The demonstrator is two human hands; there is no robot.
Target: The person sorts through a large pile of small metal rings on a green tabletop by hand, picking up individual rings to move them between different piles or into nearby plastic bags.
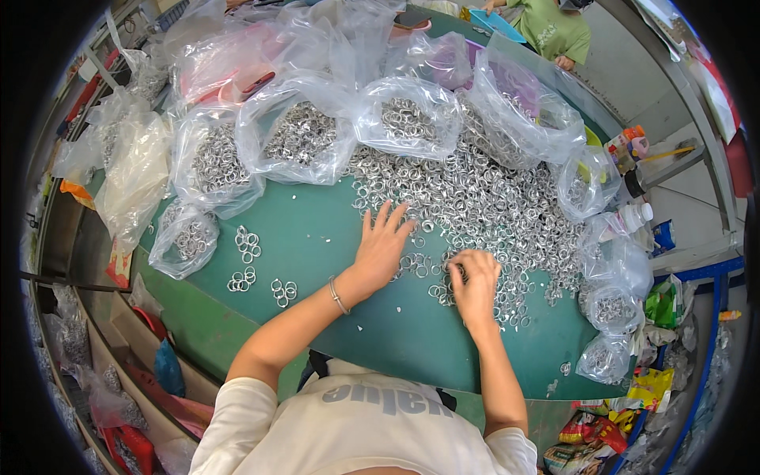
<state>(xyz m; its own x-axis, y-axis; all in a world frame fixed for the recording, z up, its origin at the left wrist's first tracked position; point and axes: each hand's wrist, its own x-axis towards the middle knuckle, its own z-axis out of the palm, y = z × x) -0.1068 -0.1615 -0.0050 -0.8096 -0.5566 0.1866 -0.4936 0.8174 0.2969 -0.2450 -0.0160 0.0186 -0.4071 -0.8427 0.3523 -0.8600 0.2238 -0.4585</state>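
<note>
A big heap of small silver metal rings (475, 198) covers the right half of the green tabletop (317, 222). At the heap's left edge my left hand (384, 245) lies with its fingers spread over some rings, holding nothing. A bracelet circles that wrist. To its right, my right hand (475, 281) is bent down into the rings, thumb and fingers drawn together; what is between the fingertips is hidden. Between the two hands lies a small cluster of rings (416, 264). Farther left are three small groups of rings (248, 244), apart from the heap.
Open clear plastic bags of rings (301, 131) line the table's far side, with smaller bags (606, 356) along the right edge. A white-capped bottle (625, 222) stands at the right. Across the table, a person in green (554, 36) is beside a blue tray (497, 25).
</note>
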